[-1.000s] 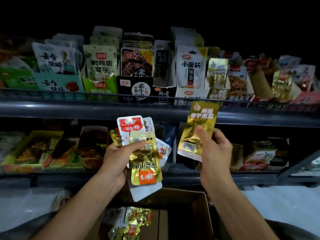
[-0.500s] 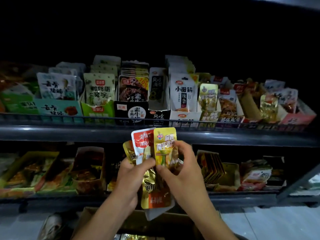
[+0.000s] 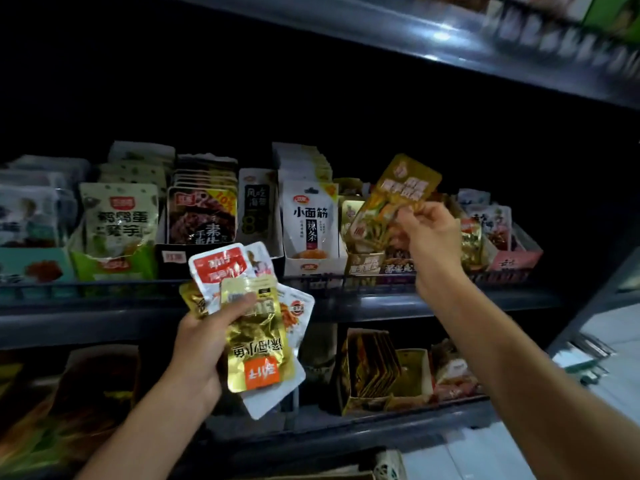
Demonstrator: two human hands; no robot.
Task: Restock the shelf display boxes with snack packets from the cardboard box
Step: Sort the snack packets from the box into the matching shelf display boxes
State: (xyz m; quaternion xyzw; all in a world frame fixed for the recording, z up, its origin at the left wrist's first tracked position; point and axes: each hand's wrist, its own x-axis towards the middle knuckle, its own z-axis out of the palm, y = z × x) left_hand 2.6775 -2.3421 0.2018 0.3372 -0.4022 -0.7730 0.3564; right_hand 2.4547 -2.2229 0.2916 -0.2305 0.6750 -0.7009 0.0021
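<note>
Right now the shelf (image 3: 346,303) fills mid-frame; my left hand (image 3: 201,344) clamps a fan of packets (image 3: 258,341) at centre, my right hand (image 3: 433,244) pinches one gold packet (image 3: 398,199) over its display box (image 3: 363,265), right of centre. Risk: released tilted, it could slide off.

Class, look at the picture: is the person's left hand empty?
No. The left hand grips a fanned bunch of snack packets, while the right hand lifts a single gold packet.
</note>
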